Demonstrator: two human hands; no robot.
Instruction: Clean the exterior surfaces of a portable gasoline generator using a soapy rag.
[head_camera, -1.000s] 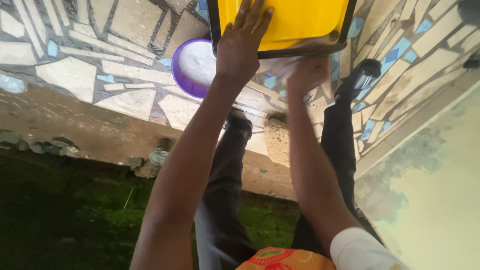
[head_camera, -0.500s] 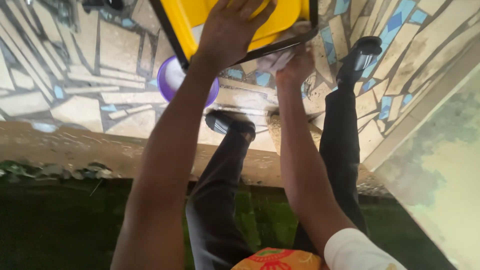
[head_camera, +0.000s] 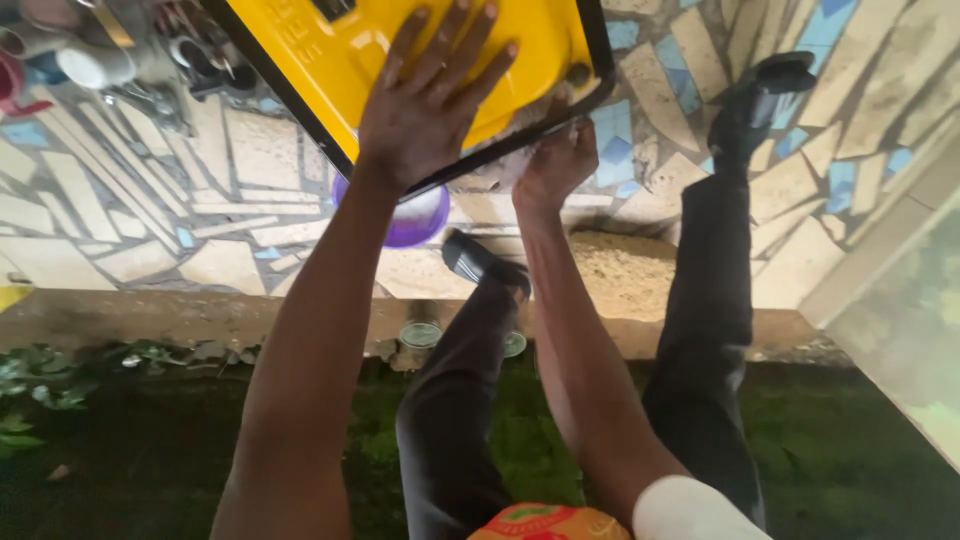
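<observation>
A large yellow plastic casing with a black metal frame (head_camera: 330, 60) fills the top of the view, tilted, its lower black edge running from left down to the right. The left hand (head_camera: 425, 100) lies flat on the yellow face with fingers spread and open, pressing against it. The right hand (head_camera: 555, 165) is closed around a crumpled white cloth (head_camera: 505, 170) and holds it up against the black frame's lower edge near the casing's corner. A raised rectangular panel on the yellow face near the top edge bears embossed marks too small to make out. Just below the casing, partly hidden by it and by the left wrist, sits a round purple plastic bowl (head_camera: 415, 220) on the floor of broken beige and blue tile pieces (head_camera: 130, 210). At the top left lies a cluster of metal cups and utensils (head_camera: 110, 50). The person's legs in dark trousers (head_camera: 700, 330) and black shoes stand apart on the floor, beside a rough sandy patch (head_camera: 620, 270). A concrete edge separates the tiles from mossy green ground (head_camera: 150, 450).
</observation>
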